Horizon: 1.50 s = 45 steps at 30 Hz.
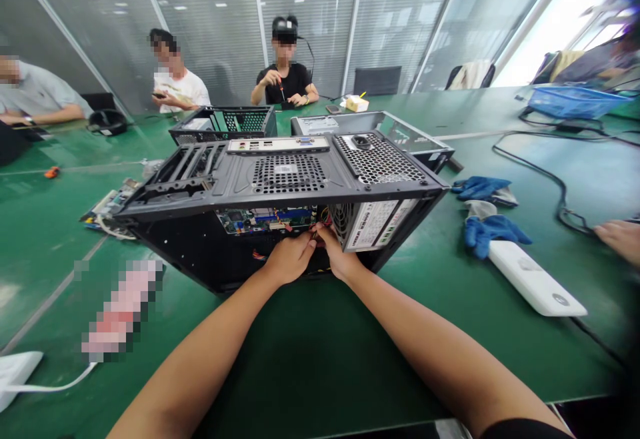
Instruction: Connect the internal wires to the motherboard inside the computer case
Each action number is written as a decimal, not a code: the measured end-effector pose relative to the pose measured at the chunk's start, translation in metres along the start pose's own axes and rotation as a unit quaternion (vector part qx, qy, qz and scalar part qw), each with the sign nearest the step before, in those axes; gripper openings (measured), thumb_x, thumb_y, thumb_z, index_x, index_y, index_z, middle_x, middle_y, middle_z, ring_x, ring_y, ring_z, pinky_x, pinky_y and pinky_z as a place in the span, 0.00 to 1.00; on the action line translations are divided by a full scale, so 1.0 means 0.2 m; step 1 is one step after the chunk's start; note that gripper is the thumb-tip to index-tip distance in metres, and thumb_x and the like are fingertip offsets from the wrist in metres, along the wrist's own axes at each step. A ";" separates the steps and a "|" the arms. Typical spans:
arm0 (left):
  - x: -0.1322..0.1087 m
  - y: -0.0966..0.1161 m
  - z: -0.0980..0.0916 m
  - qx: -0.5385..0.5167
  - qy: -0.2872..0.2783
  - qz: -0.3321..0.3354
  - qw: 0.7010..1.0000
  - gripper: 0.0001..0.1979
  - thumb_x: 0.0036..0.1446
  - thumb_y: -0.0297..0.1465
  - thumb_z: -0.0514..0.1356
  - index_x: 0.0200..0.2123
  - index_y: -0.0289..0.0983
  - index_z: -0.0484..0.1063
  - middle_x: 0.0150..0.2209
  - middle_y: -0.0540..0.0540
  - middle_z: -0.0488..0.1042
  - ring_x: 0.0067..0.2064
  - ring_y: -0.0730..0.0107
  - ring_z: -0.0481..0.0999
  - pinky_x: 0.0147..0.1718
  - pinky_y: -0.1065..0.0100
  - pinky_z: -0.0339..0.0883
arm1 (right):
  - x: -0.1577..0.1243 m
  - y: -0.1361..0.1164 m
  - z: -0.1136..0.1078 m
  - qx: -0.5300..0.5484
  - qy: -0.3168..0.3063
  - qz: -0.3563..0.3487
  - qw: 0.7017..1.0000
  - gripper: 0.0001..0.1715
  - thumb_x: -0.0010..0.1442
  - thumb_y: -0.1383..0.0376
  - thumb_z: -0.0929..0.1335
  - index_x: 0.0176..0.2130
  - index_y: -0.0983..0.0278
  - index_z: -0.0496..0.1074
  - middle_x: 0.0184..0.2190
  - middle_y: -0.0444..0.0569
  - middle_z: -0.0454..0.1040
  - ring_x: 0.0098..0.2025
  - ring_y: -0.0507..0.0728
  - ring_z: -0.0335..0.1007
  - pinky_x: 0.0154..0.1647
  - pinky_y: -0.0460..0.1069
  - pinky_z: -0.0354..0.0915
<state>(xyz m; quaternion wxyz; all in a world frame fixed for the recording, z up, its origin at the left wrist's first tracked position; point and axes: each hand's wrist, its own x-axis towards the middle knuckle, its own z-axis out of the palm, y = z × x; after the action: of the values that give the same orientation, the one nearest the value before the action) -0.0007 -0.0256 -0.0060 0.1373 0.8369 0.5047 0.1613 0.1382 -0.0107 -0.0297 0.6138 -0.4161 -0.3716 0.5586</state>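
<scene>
A black computer case (pixel 280 179) lies on its side on the green table (pixel 320 346), its open side facing me. Inside I see the motherboard (pixel 265 219) and the power supply (pixel 373 222) at the right. Both hands reach into the opening. My left hand (pixel 290 256) has its fingers curled together near a bundle of coloured wires (pixel 320 222). My right hand (pixel 337 252) is closed right beside it, fingers tucked into the same wires next to the power supply. What each pinches is mostly hidden.
Blue gloves (pixel 487 229) and a white device (pixel 535 282) lie right of the case. A second case (pixel 225 122) and a side panel (pixel 395 136) sit behind. Cables (pixel 560 186) trail at right, where another person's hand (pixel 620 239) rests. Three people sit across the table.
</scene>
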 end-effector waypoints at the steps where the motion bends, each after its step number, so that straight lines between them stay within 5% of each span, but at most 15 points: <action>1: 0.00 -0.01 0.00 -0.025 0.004 0.008 1.000 0.19 0.70 0.37 0.43 0.48 0.36 0.70 0.35 0.43 0.78 0.35 0.61 0.80 0.34 0.66 0.68 | 0.00 -0.01 0.00 0.007 -0.001 0.008 1.000 0.23 0.44 0.46 0.76 0.29 0.60 0.70 0.31 0.45 0.74 0.36 0.57 0.70 0.34 0.52 0.65; 7: 0.00 -0.02 0.00 -0.085 0.030 0.042 0.995 0.18 0.70 0.36 0.44 0.44 0.36 0.71 0.36 0.43 0.79 0.38 0.63 0.79 0.38 0.66 0.68 | -0.02 -0.04 0.01 0.017 -0.021 0.021 0.999 0.24 0.44 0.46 0.76 0.31 0.59 0.70 0.32 0.45 0.75 0.35 0.57 0.70 0.33 0.52 0.66; 18: 0.00 0.04 -0.02 0.087 0.005 -0.028 0.996 0.17 0.67 0.36 0.47 0.51 0.36 0.70 0.38 0.39 0.80 0.37 0.56 0.81 0.37 0.60 0.72 | 0.00 0.00 -0.01 -0.008 -0.004 0.011 1.000 0.23 0.45 0.47 0.76 0.28 0.60 0.68 0.30 0.45 0.73 0.34 0.56 0.68 0.32 0.51 0.63; 26: 0.02 -0.03 0.00 -0.114 0.036 0.036 0.992 0.17 0.68 0.34 0.46 0.40 0.36 0.73 0.34 0.45 0.78 0.36 0.65 0.78 0.37 0.67 0.67 | -0.01 -0.02 0.00 0.010 -0.023 0.029 0.999 0.22 0.46 0.46 0.75 0.32 0.59 0.72 0.34 0.45 0.75 0.35 0.55 0.70 0.33 0.50 0.63; 34: 0.03 -0.03 -0.02 -0.173 0.029 0.027 0.984 0.16 0.67 0.32 0.47 0.34 0.35 0.72 0.32 0.47 0.77 0.35 0.68 0.76 0.37 0.69 0.66 | -0.01 -0.04 0.00 0.005 -0.059 0.032 0.998 0.22 0.47 0.45 0.73 0.32 0.59 0.73 0.29 0.44 0.75 0.30 0.54 0.68 0.31 0.50 0.61; 45: 0.01 0.00 -0.01 0.068 0.020 -0.026 0.997 0.18 0.68 0.37 0.46 0.47 0.36 0.72 0.34 0.40 0.79 0.35 0.57 0.80 0.35 0.62 0.71 | 0.00 0.00 -0.01 -0.017 -0.025 0.014 0.999 0.24 0.45 0.45 0.74 0.33 0.60 0.73 0.37 0.47 0.75 0.38 0.57 0.69 0.31 0.49 0.60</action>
<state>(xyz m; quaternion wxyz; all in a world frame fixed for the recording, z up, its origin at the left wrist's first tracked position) -0.0005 -0.0242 -0.0038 0.0738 0.8276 0.5385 0.1401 0.1408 -0.0109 -0.0306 0.5893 -0.4170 -0.3907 0.5711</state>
